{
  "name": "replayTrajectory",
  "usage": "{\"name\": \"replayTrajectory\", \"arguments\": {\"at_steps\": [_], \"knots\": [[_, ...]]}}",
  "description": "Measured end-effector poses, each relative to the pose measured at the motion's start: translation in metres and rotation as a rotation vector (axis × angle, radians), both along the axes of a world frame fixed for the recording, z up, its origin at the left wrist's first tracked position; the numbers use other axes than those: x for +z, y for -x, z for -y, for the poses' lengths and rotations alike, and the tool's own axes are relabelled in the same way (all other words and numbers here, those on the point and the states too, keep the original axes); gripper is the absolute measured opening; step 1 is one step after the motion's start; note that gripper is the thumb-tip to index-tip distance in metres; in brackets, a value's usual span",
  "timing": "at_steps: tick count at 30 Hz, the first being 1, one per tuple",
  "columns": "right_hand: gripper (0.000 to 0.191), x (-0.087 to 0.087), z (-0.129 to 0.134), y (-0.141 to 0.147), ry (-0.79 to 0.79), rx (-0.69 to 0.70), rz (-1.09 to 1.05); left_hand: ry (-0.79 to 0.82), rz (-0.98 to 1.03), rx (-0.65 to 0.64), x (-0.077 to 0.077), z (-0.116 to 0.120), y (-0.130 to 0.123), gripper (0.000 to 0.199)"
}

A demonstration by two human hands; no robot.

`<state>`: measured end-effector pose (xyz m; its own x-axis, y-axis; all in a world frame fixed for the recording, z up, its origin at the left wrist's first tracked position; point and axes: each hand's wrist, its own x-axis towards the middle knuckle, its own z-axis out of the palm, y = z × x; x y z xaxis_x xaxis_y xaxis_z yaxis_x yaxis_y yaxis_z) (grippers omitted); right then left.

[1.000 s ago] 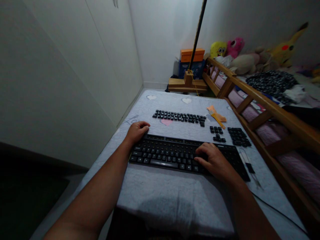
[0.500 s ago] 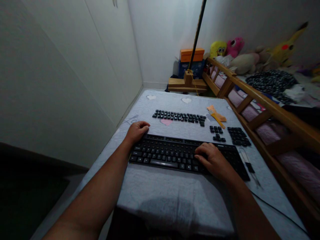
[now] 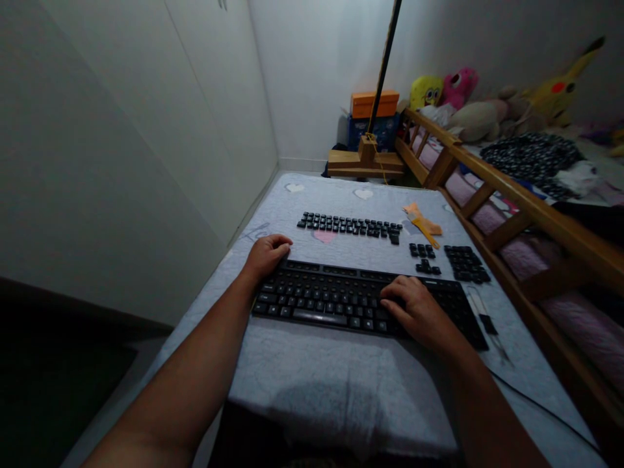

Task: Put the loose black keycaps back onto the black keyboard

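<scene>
A black keyboard (image 3: 322, 317) lies flat in front of me. Its lower rows carry keycaps, while the upper rows and the right-hand block show bare key positions. My left hand (image 3: 267, 253) is closed at the keyboard's upper left corner, thumb against the fingers. Over the keys right of the middle, my right hand (image 3: 407, 299) has its fingers curled in and the thumb close to them; whatever is under the fingertips is hidden. Loose black keycaps (image 3: 348, 225) stand in rows beyond the keyboard. More keycap groups (image 3: 465, 263) sit at the right.
A yellow-handled brush (image 3: 426, 233) rests on an orange cloth (image 3: 414, 213). A wire tool with a dark grip (image 3: 487, 324) lies beside the keyboard's right end, near a black cable (image 3: 541, 409). A wooden bed rail (image 3: 517, 198) borders the right; a white cabinet (image 3: 146, 130) stands left.
</scene>
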<state>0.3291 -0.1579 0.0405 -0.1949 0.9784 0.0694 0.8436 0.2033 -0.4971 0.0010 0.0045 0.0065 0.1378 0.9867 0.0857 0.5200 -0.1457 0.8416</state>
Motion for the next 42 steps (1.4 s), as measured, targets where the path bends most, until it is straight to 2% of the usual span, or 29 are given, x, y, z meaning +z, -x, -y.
{"name": "replayTrajectory", "arguments": {"at_steps": [9, 23, 32, 42], "knots": [[0.016, -0.0008, -0.0013, -0.0006, -0.007, 0.011, 0.001, -0.015, 0.025, -0.012, -0.0057, -0.0019, 0.0008, 0.033], [0.016, 0.0001, -0.0008, -0.0005, 0.027, 0.003, 0.066, -0.013, 0.021, -0.003, -0.003, -0.0001, -0.0005, 0.034], [0.018, -0.0002, 0.0008, 0.0053, -0.052, -0.02, 0.169, -0.009, 0.007, -0.004, -0.0031, -0.0006, 0.0001, 0.033], [0.018, -0.0022, 0.0003, 0.0086, -0.084, 0.023, 0.293, -0.01, 0.017, -0.009, -0.0028, -0.0001, -0.0008, 0.032]]}}
